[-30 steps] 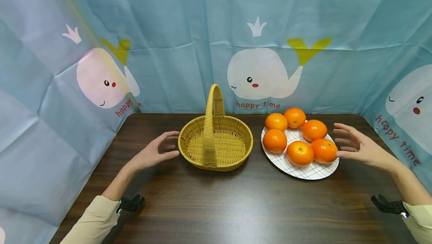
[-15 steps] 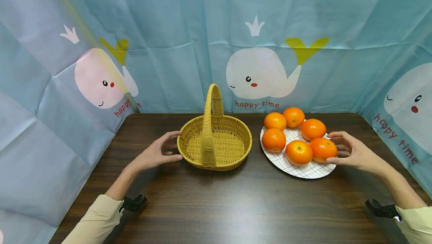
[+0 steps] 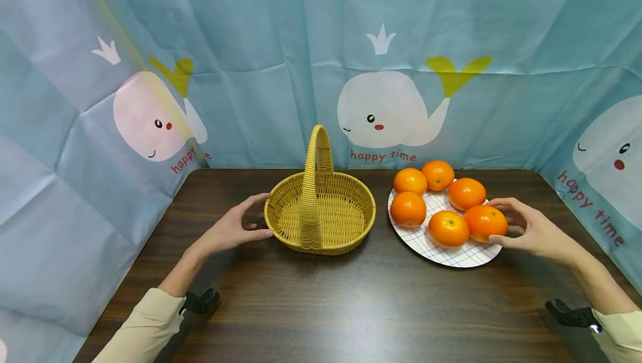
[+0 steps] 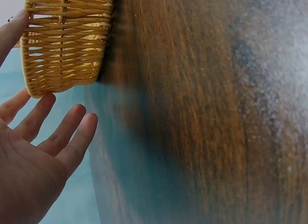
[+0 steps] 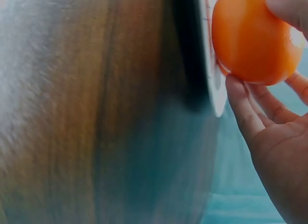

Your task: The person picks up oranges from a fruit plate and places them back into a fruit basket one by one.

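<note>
A yellow wicker basket point(image 3: 346, 215) with a tall arched handle stands mid-table, with nothing inside. My left hand point(image 3: 233, 228) is at its left side, thumb and index fingertip at the rim; the left wrist view shows the fingers spread and mostly straight beside the woven wall point(image 4: 67, 46). On the right, a round white checked plate point(image 3: 451, 256) bears several oranges point(image 3: 448, 228). The rightmost orange point(image 3: 485, 222) is held by my right hand point(image 3: 534, 231), thumb on the near side and fingers on the far side. In the right wrist view, that orange point(image 5: 255, 38) sits against the fingertips at the plate's edge.
The dark brown wooden table point(image 3: 346, 307) runs in front of the basket and plate. Behind and on both sides hangs a light blue curtain point(image 3: 251, 112) printed with white whales, close to the table's back edge.
My right hand has moved left to the rightmost orange and closed round it; the orange has tipped and shifted slightly right. My left hand has come a little right, to the basket's rim.
</note>
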A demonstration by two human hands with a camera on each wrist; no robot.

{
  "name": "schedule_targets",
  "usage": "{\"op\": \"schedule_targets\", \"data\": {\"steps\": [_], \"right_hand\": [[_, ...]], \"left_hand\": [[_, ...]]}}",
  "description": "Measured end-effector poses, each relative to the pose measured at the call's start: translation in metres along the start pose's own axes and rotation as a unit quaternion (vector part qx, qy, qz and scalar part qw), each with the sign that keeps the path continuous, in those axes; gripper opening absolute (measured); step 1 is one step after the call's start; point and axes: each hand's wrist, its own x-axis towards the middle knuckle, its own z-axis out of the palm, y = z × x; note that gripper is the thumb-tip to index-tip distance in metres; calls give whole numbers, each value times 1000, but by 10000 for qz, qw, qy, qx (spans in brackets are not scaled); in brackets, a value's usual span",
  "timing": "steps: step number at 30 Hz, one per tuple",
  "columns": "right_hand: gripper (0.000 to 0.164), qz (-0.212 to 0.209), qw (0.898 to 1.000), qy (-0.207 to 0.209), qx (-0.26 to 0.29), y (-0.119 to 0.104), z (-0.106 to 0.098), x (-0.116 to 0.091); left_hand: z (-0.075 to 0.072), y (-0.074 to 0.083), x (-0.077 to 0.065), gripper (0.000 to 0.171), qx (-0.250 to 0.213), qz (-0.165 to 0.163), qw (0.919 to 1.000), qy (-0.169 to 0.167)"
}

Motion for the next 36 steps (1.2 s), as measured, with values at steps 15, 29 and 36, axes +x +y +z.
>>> {"op": "schedule_targets", "data": {"steps": [15,29,36], "right_hand": [[66,138,9980,499,368,-20,-27,-1],[68,-159,9972,494,537,-53,-26,22],[70,-443,9948,318,858,-66,-19,38]], "left_hand": [[-1,3,-2,83,67,-10,10000,37],[1,7,-1,84,199,-35,9998,-5],[-1,8,-3,85,233,-60,9997,-9]]}}
